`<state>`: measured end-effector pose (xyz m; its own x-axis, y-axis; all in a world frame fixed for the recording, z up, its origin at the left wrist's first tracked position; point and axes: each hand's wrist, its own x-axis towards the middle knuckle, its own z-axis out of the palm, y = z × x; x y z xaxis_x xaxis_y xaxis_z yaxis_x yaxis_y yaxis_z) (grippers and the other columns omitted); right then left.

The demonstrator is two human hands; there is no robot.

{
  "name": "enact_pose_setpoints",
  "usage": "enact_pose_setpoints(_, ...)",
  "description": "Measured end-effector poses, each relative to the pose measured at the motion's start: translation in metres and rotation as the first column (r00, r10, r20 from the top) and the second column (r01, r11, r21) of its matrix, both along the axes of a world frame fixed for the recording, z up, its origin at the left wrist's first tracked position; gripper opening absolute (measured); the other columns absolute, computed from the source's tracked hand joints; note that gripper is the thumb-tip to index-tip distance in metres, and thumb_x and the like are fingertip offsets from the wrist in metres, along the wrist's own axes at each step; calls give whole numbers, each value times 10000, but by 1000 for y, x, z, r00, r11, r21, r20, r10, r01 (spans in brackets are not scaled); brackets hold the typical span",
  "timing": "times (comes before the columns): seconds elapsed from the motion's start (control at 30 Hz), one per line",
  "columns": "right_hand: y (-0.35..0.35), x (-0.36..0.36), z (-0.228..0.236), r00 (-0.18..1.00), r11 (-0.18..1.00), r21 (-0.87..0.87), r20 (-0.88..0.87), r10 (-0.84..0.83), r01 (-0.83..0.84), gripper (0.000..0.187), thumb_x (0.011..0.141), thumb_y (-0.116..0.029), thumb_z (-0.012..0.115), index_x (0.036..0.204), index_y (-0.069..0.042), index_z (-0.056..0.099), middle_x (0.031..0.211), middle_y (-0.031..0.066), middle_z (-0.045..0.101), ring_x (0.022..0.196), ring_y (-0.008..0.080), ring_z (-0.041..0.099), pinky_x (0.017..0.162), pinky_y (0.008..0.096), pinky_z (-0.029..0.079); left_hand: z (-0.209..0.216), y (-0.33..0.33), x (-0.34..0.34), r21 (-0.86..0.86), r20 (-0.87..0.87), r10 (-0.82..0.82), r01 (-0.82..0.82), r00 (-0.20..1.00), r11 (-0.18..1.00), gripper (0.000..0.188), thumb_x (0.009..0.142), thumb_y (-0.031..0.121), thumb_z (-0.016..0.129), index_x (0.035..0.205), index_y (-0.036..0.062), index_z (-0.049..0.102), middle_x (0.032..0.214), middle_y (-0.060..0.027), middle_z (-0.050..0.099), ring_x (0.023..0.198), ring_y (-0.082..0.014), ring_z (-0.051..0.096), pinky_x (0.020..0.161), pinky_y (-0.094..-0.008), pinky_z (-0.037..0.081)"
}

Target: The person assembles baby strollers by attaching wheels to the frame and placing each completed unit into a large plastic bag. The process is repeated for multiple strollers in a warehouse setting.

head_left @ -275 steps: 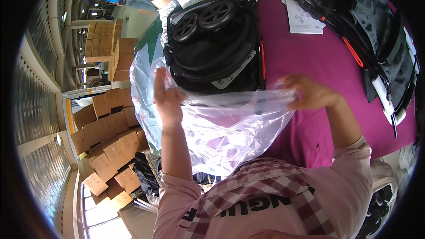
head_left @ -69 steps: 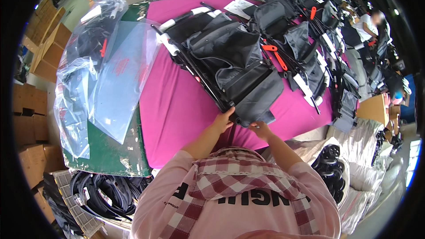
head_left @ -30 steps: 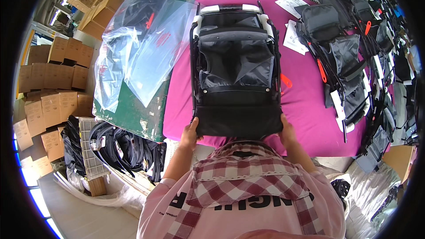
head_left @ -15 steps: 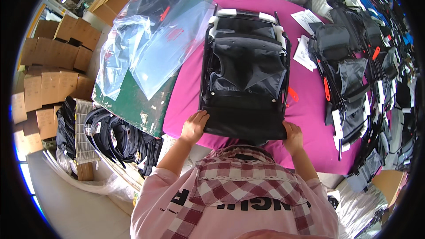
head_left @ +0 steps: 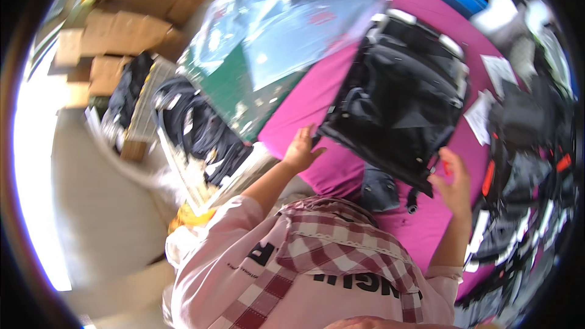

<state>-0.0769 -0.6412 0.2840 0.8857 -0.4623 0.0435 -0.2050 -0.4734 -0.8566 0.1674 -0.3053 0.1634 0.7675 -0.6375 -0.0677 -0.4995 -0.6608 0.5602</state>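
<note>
A folded black stroller point(head_left: 396, 97), with white wrapping on parts of its frame, lies on the pink-covered table point(head_left: 292, 109). Beside its near left corner is my left hand point(head_left: 301, 151), thumb apart from the fingers and nothing gripped. My right hand point(head_left: 454, 186) hovers by the near right corner, somewhat blurred, its fingers spread next to a red tag point(head_left: 446, 164). From under the stroller's near edge sticks out a dark fabric piece point(head_left: 379, 189), with a short black tube end point(head_left: 412, 201) to its right.
Clear plastic bags point(head_left: 292, 30) cover much of a green board point(head_left: 225, 85) on the left. More folded strollers point(head_left: 521, 122) crowd the right side beside white papers point(head_left: 481, 116). Cardboard boxes point(head_left: 122, 30) are stacked far left. Black fabric bundles point(head_left: 195, 122) sit in a crate below.
Both hands have let go of the stroller's near edge and moved apart. The view has turned, so the stroller appears tilted and further right. The dark fabric piece and tube end now show.
</note>
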Motion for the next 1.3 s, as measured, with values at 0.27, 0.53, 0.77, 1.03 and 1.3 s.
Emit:
enact_pose_setpoints(0.27, 124, 160, 27, 863, 857, -323, 180, 473, -402, 345, 771, -148, 739, 1071, -17, 631, 1113, 133, 612, 1050, 323, 576, 926, 401, 448, -16, 120, -1, 233, -128, 123, -91, 984, 968, 489, 812, 275, 704, 1237, 94, 545, 1234, -160, 530, 1175, -343, 520, 992, -417, 437)
enact_pose_setpoints(0.53, 277, 313, -5, 654, 604, -349, -33, 756, -716, 355, 757, -148, 748, 1063, -18, 622, 1185, 145, 568, 1116, 345, 535, 963, 435, 436, -119, 261, 62, 172, -337, 400, -363, 852, 916, 468, 821, 310, 702, 1206, 77, 573, 1204, -179, 560, 1152, -343, 537, 983, -414, 440)
enact_pose_setpoints(0.77, 394, 464, -112, 655, 540, -411, -224, 721, -735, 514, 813, -165, 698, 1275, -44, 508, 1438, 180, 374, 1287, 386, 396, 1056, 460, 350, -190, 374, 190, -15, -371, 709, -767, 599, 641, 363, 782, 218, 703, 1078, 30, 608, 1058, -204, 602, 998, -381, 598, 876, -415, 490)
enact_pose_setpoints(1.03, 432, 538, -196, 693, 406, -626, -315, 649, -665, 564, 827, -219, 627, 1342, -68, 453, 1489, 171, 340, 1362, 381, 328, 1081, 519, 264, -252, 442, 311, -152, -245, 843, -878, 479, 455, 458, 793, 149, 692, 1170, -27, 499, 1092, -235, 574, 1019, -407, 567, 900, -433, 470)
enact_pose_setpoints(1.3, 435, 552, -203, 712, 422, -648, -274, 647, -634, 486, 893, -306, 495, 1306, -50, 485, 1423, 194, 427, 1314, 403, 395, 1044, 502, 295, -318, 412, 481, -269, -521, 814, -955, 256, 128, 618, 770, 243, 728, 1233, -71, 465, 1126, -267, 577, 1039, -388, 581, 911, -431, 469)
